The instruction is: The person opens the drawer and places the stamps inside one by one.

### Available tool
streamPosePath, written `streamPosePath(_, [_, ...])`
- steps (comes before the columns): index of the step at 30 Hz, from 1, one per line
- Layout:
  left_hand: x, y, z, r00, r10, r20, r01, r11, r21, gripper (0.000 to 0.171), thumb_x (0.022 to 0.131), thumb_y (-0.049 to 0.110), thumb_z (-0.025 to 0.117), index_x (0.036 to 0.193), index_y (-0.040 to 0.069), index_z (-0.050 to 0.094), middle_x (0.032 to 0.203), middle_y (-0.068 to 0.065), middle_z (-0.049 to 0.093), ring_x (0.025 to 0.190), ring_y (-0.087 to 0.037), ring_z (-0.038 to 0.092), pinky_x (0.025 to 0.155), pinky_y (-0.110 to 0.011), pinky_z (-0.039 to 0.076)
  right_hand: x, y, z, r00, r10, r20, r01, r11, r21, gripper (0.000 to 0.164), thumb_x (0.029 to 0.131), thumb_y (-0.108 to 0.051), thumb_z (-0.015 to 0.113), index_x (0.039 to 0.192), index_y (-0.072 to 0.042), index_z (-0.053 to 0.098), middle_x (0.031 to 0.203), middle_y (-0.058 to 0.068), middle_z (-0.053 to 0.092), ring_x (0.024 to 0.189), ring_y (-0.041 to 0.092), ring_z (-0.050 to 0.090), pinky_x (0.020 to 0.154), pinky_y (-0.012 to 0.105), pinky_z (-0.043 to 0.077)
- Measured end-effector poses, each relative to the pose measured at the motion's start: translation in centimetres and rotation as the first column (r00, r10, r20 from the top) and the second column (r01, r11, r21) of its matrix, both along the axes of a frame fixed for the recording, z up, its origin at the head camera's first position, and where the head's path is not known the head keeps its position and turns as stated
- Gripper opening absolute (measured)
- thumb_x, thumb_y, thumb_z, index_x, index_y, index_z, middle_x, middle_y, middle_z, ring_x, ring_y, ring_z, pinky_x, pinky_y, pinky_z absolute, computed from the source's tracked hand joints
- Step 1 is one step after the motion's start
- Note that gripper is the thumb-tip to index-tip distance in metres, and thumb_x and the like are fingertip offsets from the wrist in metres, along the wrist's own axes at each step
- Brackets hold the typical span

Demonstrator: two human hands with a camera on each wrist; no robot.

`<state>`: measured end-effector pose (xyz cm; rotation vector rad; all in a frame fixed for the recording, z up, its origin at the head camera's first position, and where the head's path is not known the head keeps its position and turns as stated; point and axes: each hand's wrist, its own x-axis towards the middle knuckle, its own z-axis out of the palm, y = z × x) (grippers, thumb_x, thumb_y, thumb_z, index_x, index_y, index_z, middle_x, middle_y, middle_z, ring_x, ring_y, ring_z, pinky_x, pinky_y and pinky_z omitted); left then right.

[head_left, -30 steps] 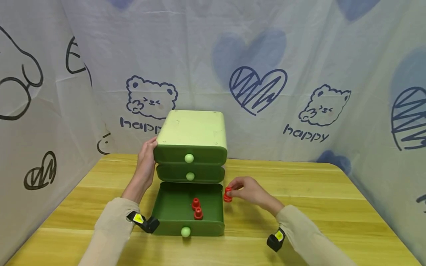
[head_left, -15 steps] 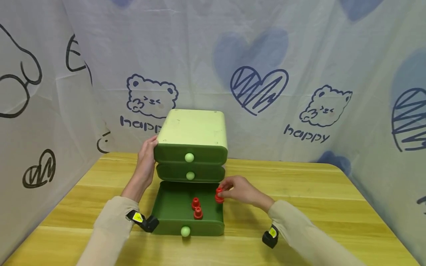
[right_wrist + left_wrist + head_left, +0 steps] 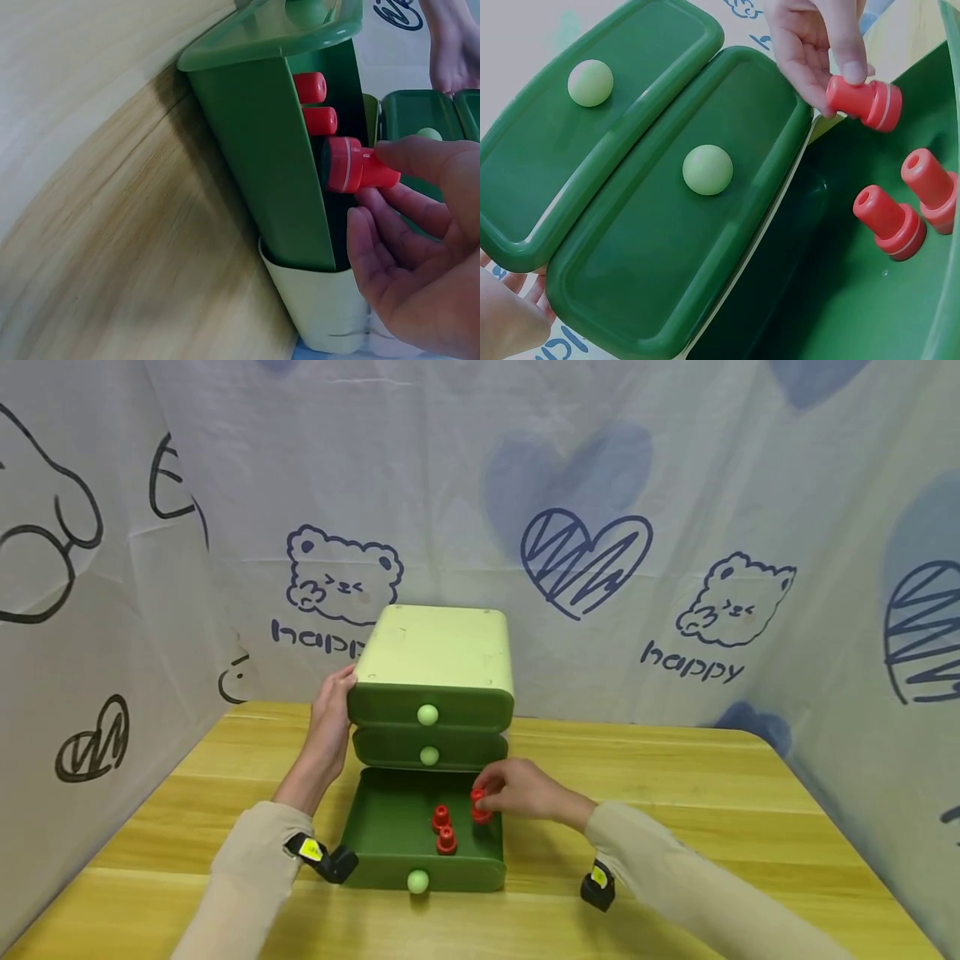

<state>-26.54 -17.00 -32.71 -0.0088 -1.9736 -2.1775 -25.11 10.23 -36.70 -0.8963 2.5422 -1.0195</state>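
Observation:
A small cabinet with a pale green top and dark green drawers stands on the table. Its bottom drawer is pulled out. Inside it, two red stamps stand upright close together. My right hand pinches a third red stamp between thumb and fingers, over the right part of the drawer. In the right wrist view, that stamp has a wide banded base with a dark underside. My left hand rests against the cabinet's left side; its fingers are partly hidden in the left wrist view.
The upper drawer and middle drawer are closed, each with a round pale green knob. A wooden table extends on both sides. A printed cloth hangs behind and at the sides.
My right hand has moved left with the stamp, from beside the drawer's right wall to above its inside. My left hand and the two other stamps stay in place.

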Motion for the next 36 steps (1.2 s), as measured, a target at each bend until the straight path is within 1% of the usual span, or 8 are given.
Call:
streamPosePath(3, [0.1,0.1,0.1,1.0,-0.001,-0.001,0.001,1.0,-0.002,0.054,0.101,0.028,0.034,0.149,0.003,0.029,0.15,-0.012,0.029,0.128,-0.022,0.036,0.106,-0.033,0.03,-0.1,-0.4,0.0,1.0,0.006,-0.011,-0.006,1.0,0.008,0.018,0.085,-0.006,0.071,0.102,0.0,0.07,0.093,0.006,0.07,0.085,0.017,0.065,0.069,0.023,0.052])
streamPosePath(7, [0.1,0.1,0.0,1.0,-0.004,-0.001,0.004,1.0,-0.006,0.054,0.101,0.028,0.034,0.149,0.003,0.029,0.15,-0.013,0.029,0.127,-0.022,0.036,0.106,-0.033,0.031,-0.2,-0.8,-0.1,0.999,0.033,-0.018,-0.033,0.999,-0.005,0.017,0.085,-0.006,0.072,0.102,0.0,0.071,0.092,0.006,0.071,0.083,0.016,0.066,0.068,0.022,0.052])
streamPosePath(14, [-0.1,0.0,0.0,1.0,0.0,0.013,0.0,1.0,-0.007,0.054,0.101,0.028,0.035,0.149,0.003,0.029,0.151,-0.011,0.029,0.128,-0.022,0.036,0.107,-0.035,0.03,-0.3,-1.2,-0.8,0.998,0.051,-0.035,-0.052,0.998,-0.025,0.018,0.085,-0.005,0.071,0.102,0.0,0.072,0.093,0.007,0.071,0.085,0.017,0.066,0.071,0.022,0.052])
streamPosePath(20, [0.0,0.1,0.0,1.0,-0.008,0.015,0.008,1.0,-0.002,0.054,0.101,0.028,0.034,0.149,0.003,0.028,0.151,-0.012,0.028,0.128,-0.022,0.035,0.108,-0.035,0.03,-0.2,-1.5,-1.3,0.999,0.05,-0.01,-0.05,0.998,-0.034,0.023,0.084,-0.004,0.072,0.106,0.004,0.07,0.095,0.01,0.071,0.086,0.018,0.066,0.07,0.02,0.052])
streamPosePath(23, [0.0,0.1,0.0,1.0,-0.008,0.015,0.008,1.0,-0.004,0.055,0.101,0.029,0.034,0.149,0.003,0.028,0.151,-0.012,0.027,0.128,-0.022,0.035,0.108,-0.035,0.03,-0.2,-1.6,-1.4,0.999,0.047,-0.007,-0.047,0.998,-0.039,0.021,0.083,-0.003,0.072,0.104,0.003,0.07,0.093,0.009,0.071,0.085,0.017,0.066,0.069,0.02,0.052])
streamPosePath(26, [0.1,0.1,0.0,1.0,-0.007,0.013,0.007,1.0,0.0,0.055,0.101,0.029,0.034,0.149,0.003,0.028,0.151,-0.012,0.027,0.127,-0.022,0.035,0.107,-0.035,0.03,-0.2,-1.8,-1.5,0.999,0.045,-0.008,-0.046,0.999,-0.03,0.018,0.082,-0.003,0.074,0.099,0.0,0.072,0.089,0.005,0.071,0.082,0.015,0.065,0.068,0.021,0.052])
streamPosePath(30, [0.1,0.1,0.0,1.0,-0.004,0.01,0.004,1.0,0.004,0.054,0.101,0.029,0.034,0.149,0.003,0.028,0.151,-0.012,0.027,0.128,-0.021,0.035,0.107,-0.034,0.03,-0.2,-1.8,-1.7,0.998,0.053,-0.016,-0.053,0.999,-0.007,0.017,0.08,-0.004,0.076,0.097,-0.003,0.073,0.086,0.002,0.07,0.079,0.011,0.064,0.067,0.021,0.051])
streamPosePath(36, [0.0,0.1,-0.1,1.0,-0.003,0.006,0.003,1.0,0.006,0.054,0.101,0.029,0.034,0.149,0.003,0.028,0.151,-0.011,0.027,0.128,-0.021,0.035,0.107,-0.034,0.03,-0.1,-1.9,-1.8,0.998,0.058,-0.025,-0.058,0.998,0.011,0.018,0.08,-0.005,0.076,0.097,-0.002,0.073,0.087,0.003,0.07,0.08,0.014,0.064,0.068,0.022,0.05])
